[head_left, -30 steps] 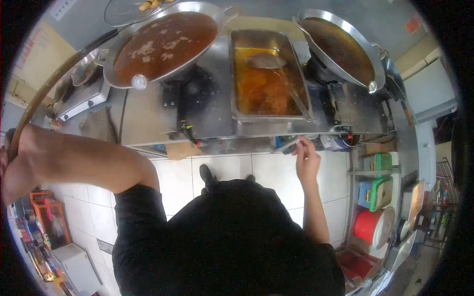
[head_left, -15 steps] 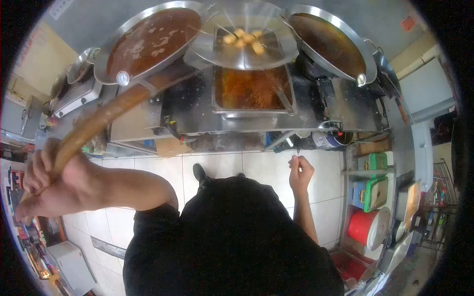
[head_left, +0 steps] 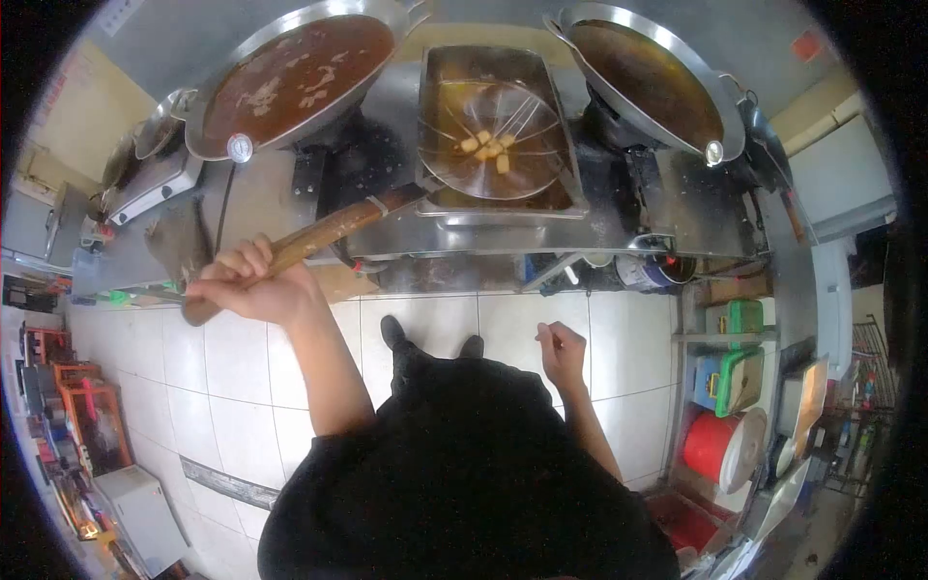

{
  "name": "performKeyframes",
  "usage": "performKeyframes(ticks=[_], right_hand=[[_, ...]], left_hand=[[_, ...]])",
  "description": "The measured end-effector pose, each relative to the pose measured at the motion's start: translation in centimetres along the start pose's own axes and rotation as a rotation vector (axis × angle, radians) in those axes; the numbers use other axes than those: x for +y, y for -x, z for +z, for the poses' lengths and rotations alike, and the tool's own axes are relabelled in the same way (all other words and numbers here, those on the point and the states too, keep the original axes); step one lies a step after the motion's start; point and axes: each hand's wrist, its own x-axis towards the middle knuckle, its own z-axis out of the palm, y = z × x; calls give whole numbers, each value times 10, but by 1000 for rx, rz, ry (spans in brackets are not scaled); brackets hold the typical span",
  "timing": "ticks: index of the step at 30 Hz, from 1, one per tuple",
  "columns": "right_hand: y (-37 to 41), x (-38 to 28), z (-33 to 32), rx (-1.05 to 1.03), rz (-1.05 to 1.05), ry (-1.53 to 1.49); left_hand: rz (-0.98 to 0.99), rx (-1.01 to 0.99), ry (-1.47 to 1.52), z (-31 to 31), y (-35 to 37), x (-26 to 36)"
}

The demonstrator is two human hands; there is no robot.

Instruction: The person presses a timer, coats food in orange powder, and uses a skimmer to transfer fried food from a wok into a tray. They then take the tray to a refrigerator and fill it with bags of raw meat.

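My left hand (head_left: 256, 280) is wrapped around the thick wooden handle of a large round skimmer (head_left: 333, 227). Its wide metal basket (head_left: 459, 182) hangs over a rectangular metal tray (head_left: 578, 169) of brownish oily liquid on the counter. Several golden cubes (head_left: 488, 145), like fried tofu, lie in the middle of the basket. My right hand (head_left: 564, 355) is in front of my body, above the floor and apart from the counter, with its fingers curled closed. Whatever those fingers may hold is hidden.
Wide pans of dark liquid stand on either side of the tray: a left pan (head_left: 237, 39) and a right pan (head_left: 677, 43), each with a dial clipped to its rim. Right, a shelf holds a red bucket (head_left: 706, 447) and green-lidded boxes (head_left: 742, 377). A white stove (head_left: 155, 188) sits at left.
The skimmer has come down and nearer over the tray, its cubes still inside. My left hand has moved right and away from my body; my right hand has shifted slightly left and nearer my body.
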Motion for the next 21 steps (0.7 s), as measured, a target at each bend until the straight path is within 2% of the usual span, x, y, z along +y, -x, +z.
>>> performKeyframes(ticks=[2,6,8,9,14,16,21], right_hand=[[4,-6,1,-49,47,29],[10,0,8,-95,41,-11],[8,3,6,-153,88,73],[9,7,8,-153,94,70],[9,19,22,-142,127,58],[8,15,28,-128,136,60],[8,13,43,-108,158,85]], left_hand=[[-51,-96,55,-23,-2,-12],[-120,-56,41,-51,22,-18],[-131,-47,-110,-71,33,-21],[-135,-122,-154,-96,34,-26],[-228,-215,-347,-145,47,-25],[-127,-410,-489,-148,46,-25],[-180,-521,-616,-163,31,-30]])
